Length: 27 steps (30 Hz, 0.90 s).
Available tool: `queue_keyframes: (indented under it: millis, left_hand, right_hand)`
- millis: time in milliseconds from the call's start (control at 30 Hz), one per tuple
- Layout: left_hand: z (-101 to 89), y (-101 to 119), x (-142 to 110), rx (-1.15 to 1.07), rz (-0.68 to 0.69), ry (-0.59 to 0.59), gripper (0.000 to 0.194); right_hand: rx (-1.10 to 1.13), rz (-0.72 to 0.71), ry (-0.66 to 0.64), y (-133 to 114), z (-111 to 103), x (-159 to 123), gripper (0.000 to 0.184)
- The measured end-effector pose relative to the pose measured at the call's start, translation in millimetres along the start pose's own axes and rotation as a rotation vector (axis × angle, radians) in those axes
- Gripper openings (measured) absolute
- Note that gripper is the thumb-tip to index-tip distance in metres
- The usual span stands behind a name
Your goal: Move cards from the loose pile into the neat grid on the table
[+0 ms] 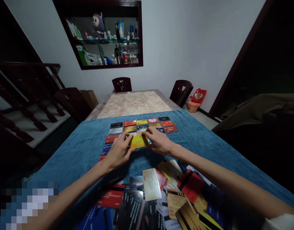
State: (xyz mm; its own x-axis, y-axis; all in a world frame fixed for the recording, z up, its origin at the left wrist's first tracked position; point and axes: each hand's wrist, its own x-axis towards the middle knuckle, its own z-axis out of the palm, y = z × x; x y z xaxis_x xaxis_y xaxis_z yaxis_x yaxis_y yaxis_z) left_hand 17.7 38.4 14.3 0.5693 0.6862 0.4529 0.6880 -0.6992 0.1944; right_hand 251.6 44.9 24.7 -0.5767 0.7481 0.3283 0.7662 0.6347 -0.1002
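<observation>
Between my two hands lies a yellow card (138, 142), near the front of several cards laid out in rows on a blue cloth. My left hand (119, 150) grips its left edge, fingers curled and thumb toward me. At the card's right edge my right hand (158, 140) has its fingertips pressed down, pinching it. Behind them stand rows of cards, among them a white card with a red heart (153, 120), a black card (116, 125) and a dark red card (171, 129). Some cards are partly hidden under my hands.
A loose heap of overlapping cards, with a pale gold card (152, 184) on top, lies close to me below my forearms. The blue cloth (197, 140) covers the near table; a patterned tabletop (137, 100) shows beyond. Chairs (181, 92) stand around the far end.
</observation>
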Motion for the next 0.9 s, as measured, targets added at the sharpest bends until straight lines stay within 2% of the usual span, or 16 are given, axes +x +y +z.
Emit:
queue_keyframes:
  millis: [300,533,767,900]
  left_hand:
    - [10.5,-21.5,73.6,0.227,-0.062,-0.154,0.043]
    - [34.5,-45.3,123.4,0.311,-0.112,-0.269,0.033]
    - [58.2,-70.7,152.6,0.294,-0.148,-0.332,0.032]
    - [68.0,-81.4,161.4,0.261,-0.182,-0.359,0.034]
  right_hand:
    - [-0.078,0.076,-0.033,52.8,-0.5,41.3,0.046]
    - [-0.154,0.177,-0.157,87.8,4.1,74.8,0.037]
    - [-0.179,0.237,-0.224,111.7,17.4,97.1,0.032]
    - [-0.179,0.252,-0.243,123.3,25.9,106.4,0.037]
